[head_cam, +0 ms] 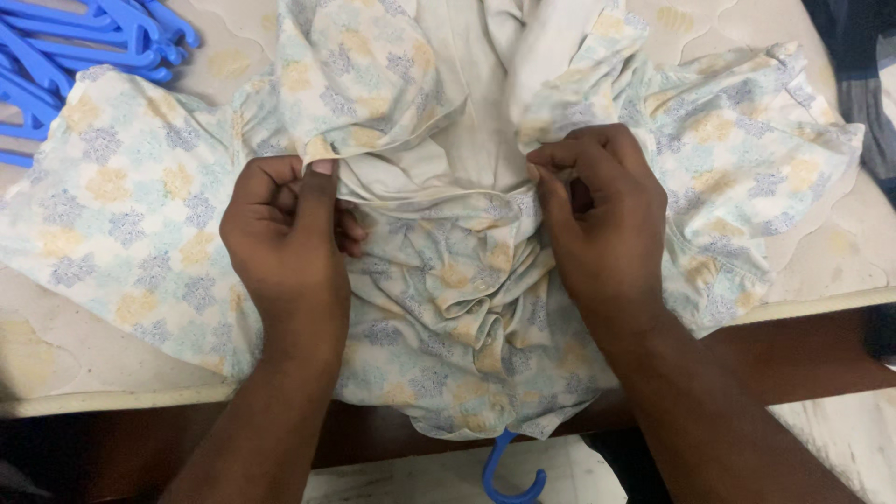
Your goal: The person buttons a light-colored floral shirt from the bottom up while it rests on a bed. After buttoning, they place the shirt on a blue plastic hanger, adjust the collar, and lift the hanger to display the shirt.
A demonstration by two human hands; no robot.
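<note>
Blue hanger hook (511, 476) hangs below the floral garment (439, 280), pinched by both hands.

Two bare forearms enter from the bottom edge, with no sleeves, watch, rings or bracelets showing, each ending in a hand, the left hand (285, 233) and the right hand (597, 219), with short, plain, unpainted nails on the fingers (322, 177).

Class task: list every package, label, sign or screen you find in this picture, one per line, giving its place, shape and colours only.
None in view: only a floral garment pinched by the left hand and right hand, blue hangers and a mattress.
</note>
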